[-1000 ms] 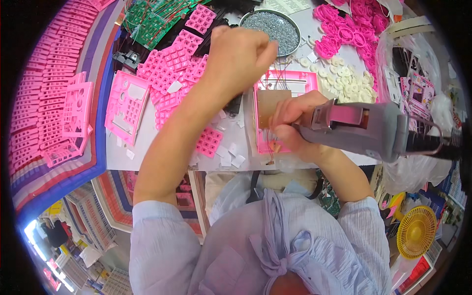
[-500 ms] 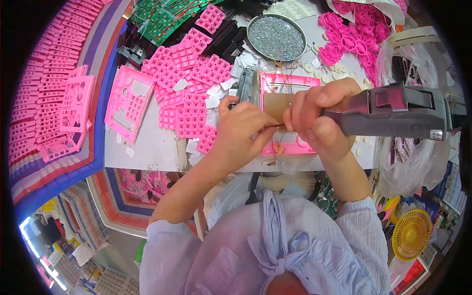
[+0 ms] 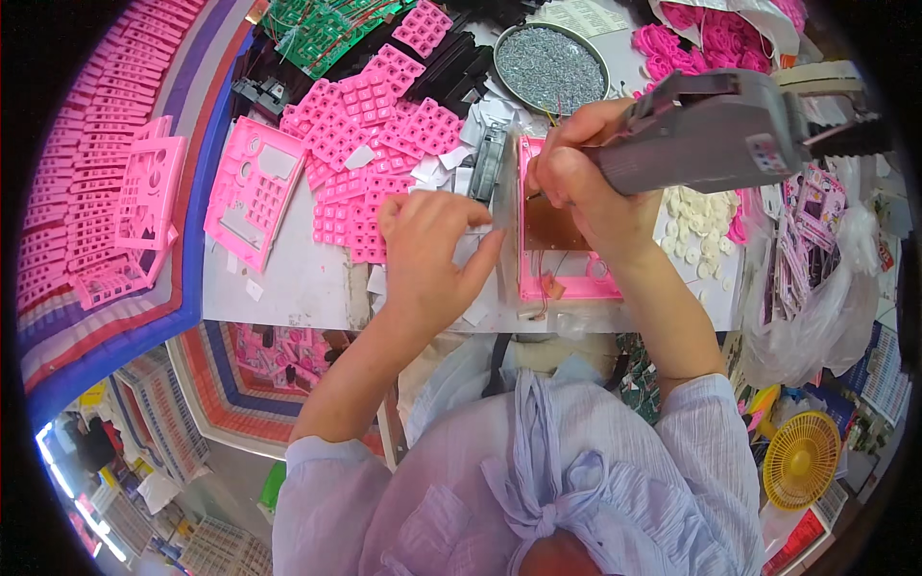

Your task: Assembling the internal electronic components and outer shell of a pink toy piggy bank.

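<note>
My right hand [image 3: 594,182] is wrapped round a grey electric screwdriver [image 3: 706,139], its body pointing off to the right. The tool's tip is over the upper left of a brown circuit board [image 3: 559,230]. That board lies inside a pink plastic casing [image 3: 567,290] on the table, with thin wires around it; my right hand hides part of both. Left of the casing, my left hand [image 3: 430,254] is open, thumb and fingers apart with nothing visible between them. It hovers beside pink keypad pieces [image 3: 370,206]. A grey part [image 3: 488,158] stands just left of the casing.
A round tray of small screws [image 3: 586,94] stands at the back. Pink rings [image 3: 663,53], white discs [image 3: 701,226] and a plastic bag [image 3: 816,307] lie to the right. Another pink casing [image 3: 252,192] sits at left, near stacked pink parts [image 3: 96,182]. Green circuit boards [image 3: 322,34] are at the back left.
My left hand has moved left, away from the casing, and its fingers have spread. My right hand has shifted left and up with the screwdriver, now over the board's left side.
</note>
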`<state>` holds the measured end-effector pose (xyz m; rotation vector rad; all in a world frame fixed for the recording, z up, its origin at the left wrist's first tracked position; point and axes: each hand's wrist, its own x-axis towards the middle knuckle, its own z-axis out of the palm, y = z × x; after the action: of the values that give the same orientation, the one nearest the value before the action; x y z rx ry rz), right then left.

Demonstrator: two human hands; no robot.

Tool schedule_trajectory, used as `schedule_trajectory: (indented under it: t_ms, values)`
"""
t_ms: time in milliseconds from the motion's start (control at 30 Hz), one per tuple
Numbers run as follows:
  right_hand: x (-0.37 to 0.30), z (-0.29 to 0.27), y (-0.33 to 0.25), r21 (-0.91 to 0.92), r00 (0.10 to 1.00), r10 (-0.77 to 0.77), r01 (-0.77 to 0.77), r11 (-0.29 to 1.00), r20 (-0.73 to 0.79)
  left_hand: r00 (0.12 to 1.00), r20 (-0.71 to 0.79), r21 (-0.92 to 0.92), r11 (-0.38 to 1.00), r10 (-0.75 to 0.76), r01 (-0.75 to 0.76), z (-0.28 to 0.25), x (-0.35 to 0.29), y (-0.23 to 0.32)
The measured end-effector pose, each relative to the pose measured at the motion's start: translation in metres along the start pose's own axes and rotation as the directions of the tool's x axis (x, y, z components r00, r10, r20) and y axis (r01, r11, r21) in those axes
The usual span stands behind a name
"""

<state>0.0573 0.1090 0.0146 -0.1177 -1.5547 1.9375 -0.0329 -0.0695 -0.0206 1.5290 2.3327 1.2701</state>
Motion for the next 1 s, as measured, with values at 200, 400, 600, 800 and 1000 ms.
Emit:
schedule_trajectory:
  t_ms: [200, 400, 600, 800, 1000]
  values:
    - [-0.002, 0.008, 0.000, -0.243, 0.998, -0.033, 0.045, 0.969, 0.051, 0.959, 0.283, -0.049, 0.999, 0.006, 0.008, 0.002, -0.050, 0.027]
    - [0.004, 0.009, -0.005, -0.213, 0.999, -0.035, 0.039, 0.976, 0.025, 0.889, 0.421, 0.005, 0.981, -0.178, 0.194, 0.028, -0.075, 0.057]
    - [0.010, -0.020, -0.048, -0.272, 0.996, -0.012, 0.035, 0.962, 0.086, 0.873, 0.458, -0.169, 0.947, -0.169, 0.272, 0.023, -0.063, 0.061]
    - [-0.038, -0.047, -0.059, -0.813, 0.745, 0.661, -0.332, 0.478, 0.085, 0.924, 0.096, 0.039, 0.929, -0.371, 0.369, -0.040, -0.007, 0.023]
    - [-0.059, -0.037, -0.031, -0.750, 0.714, 0.348, 0.371, 0.548, 0.607, 0.973, 0.081, -0.053, 0.974, -0.216, 0.220, -0.025, 0.005, 0.042]
